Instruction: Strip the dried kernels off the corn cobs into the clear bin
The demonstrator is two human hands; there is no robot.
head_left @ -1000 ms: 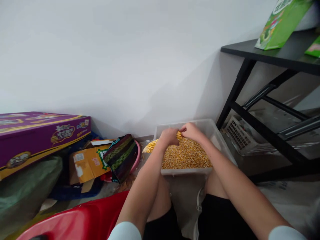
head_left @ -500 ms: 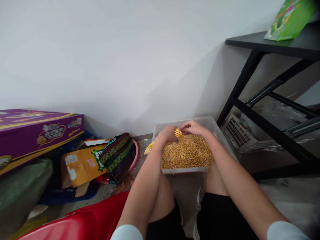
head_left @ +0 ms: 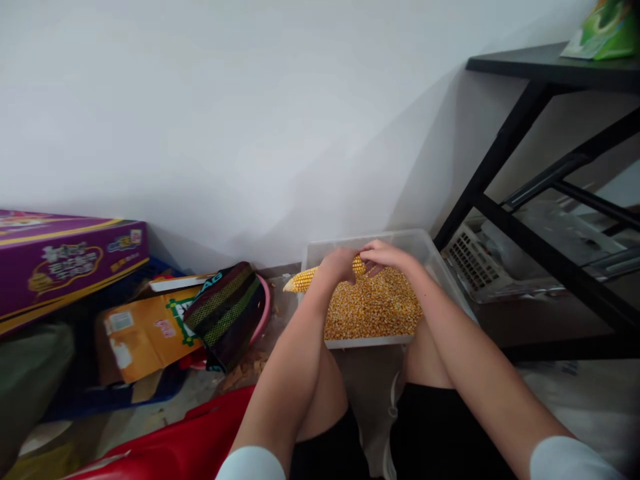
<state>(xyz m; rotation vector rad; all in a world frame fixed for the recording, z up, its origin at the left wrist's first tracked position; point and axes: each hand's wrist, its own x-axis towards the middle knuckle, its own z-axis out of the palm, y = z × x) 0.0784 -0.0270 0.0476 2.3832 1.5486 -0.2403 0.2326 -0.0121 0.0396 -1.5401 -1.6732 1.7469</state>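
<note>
My left hand (head_left: 340,264) is wrapped round the middle of an ear of yellow corn (head_left: 302,281), whose pale pointed end sticks out to the left past my forearm. At the ear's other end, the bent fingers of my right hand (head_left: 384,254) press on the kernels; the fingertips are partly hidden. Both hands are over a translucent plastic bin (head_left: 367,343) between my knees. Loose corn kernels (head_left: 373,310) cover its bottom in a thick layer.
A black-framed table (head_left: 530,67) stands at right, with a white basket (head_left: 473,263) beneath. To the left are a purple box (head_left: 75,267), an orange carton (head_left: 150,330), a dark striped bag (head_left: 225,313) on a pink basin (head_left: 264,313), and a red plastic object (head_left: 190,443). A white wall rises behind.
The ear has tilted, with more of its left end showing beyond my forearm. My right fingers have moved closer over its right end. The view has shifted slightly.
</note>
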